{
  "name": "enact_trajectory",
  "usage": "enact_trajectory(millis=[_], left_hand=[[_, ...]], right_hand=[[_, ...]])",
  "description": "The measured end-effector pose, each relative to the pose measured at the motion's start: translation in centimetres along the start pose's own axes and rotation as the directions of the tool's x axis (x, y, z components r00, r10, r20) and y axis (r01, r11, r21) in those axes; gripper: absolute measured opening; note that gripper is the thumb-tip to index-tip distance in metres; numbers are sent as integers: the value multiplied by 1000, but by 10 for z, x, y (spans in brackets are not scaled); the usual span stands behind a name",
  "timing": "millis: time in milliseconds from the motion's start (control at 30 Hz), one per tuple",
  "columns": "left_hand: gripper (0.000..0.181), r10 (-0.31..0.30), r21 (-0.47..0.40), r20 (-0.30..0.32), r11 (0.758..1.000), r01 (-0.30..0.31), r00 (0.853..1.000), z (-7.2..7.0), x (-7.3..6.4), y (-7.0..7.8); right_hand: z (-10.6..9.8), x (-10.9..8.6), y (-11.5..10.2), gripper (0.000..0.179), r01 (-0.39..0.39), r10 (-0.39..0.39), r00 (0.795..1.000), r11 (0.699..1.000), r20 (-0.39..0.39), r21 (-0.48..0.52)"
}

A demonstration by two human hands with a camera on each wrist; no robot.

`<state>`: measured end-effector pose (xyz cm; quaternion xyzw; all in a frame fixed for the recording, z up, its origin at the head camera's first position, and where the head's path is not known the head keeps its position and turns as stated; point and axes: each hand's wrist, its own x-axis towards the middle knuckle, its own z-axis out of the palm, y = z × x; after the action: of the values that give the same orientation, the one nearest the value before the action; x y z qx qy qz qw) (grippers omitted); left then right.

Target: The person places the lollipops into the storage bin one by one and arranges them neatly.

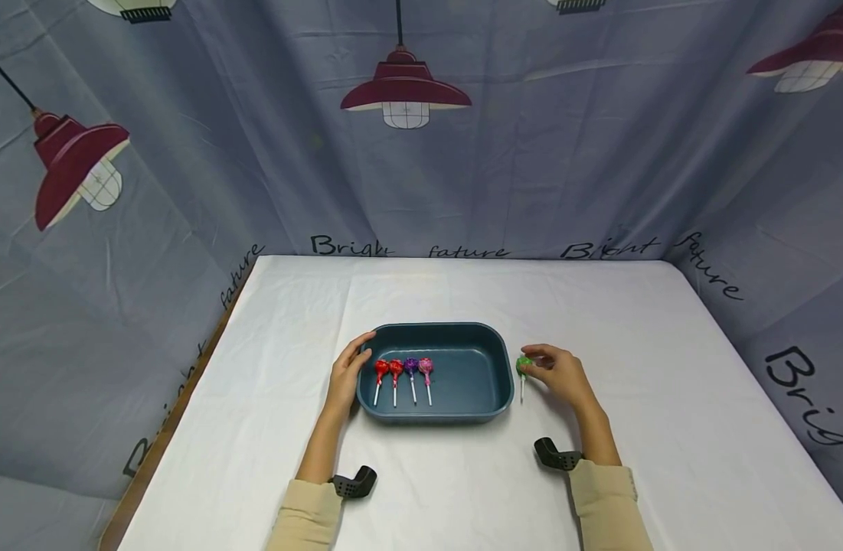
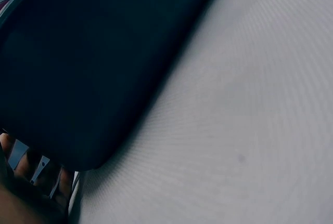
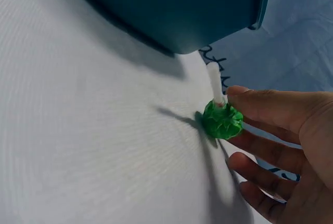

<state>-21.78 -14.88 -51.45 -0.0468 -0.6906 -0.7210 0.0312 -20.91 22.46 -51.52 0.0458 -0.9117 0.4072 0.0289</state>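
Inside the dark teal tray (image 1: 472, 383), toward its left half, lollipops lie in a row with their sticks toward the person: a red lollipop (image 1: 382, 370), another red lollipop (image 1: 396, 369), a purple lollipop (image 1: 411, 367) and a pink lollipop (image 1: 426, 367). My left hand (image 1: 345, 375) rests against the tray's left end, fingers spread along the wall and touching the rim. Just outside the tray's right end, my right hand (image 1: 561, 373) pinches a green lollipop (image 3: 222, 120) by its wrapped head between thumb and fingers. Its white stick (image 3: 214, 81) points toward the person.
A white cloth covers the table (image 1: 449, 490), whose brown edge (image 1: 166, 428) shows at the left. Behind and beside it hangs a grey-blue curtain (image 1: 269, 153) printed with lamps and lettering. Each wrist wears a black device (image 1: 355, 483).
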Motion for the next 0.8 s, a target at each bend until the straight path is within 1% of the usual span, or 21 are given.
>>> enact_trajectory(millis=[233, 433, 667, 800], left_hand=[[34, 12, -6, 0, 1000, -12, 1000, 0, 0, 0], [33, -3, 15, -2, 1000, 3, 1000, 0, -1, 0], [34, 4, 7, -1, 1000, -4, 1000, 0, 0, 0], [34, -4, 3, 0, 1000, 4, 1000, 0, -1, 1]], right_hand=[[1, -2, 5, 31, -9, 9, 1000, 1000, 29, -4], [1, -3, 6, 29, -3, 3, 1000, 1000, 13, -16], [1, -6, 7, 29, -14, 14, 1000, 999, -5, -34], [-3, -11, 5, 28, -16, 15, 1000, 999, -10, -29]])
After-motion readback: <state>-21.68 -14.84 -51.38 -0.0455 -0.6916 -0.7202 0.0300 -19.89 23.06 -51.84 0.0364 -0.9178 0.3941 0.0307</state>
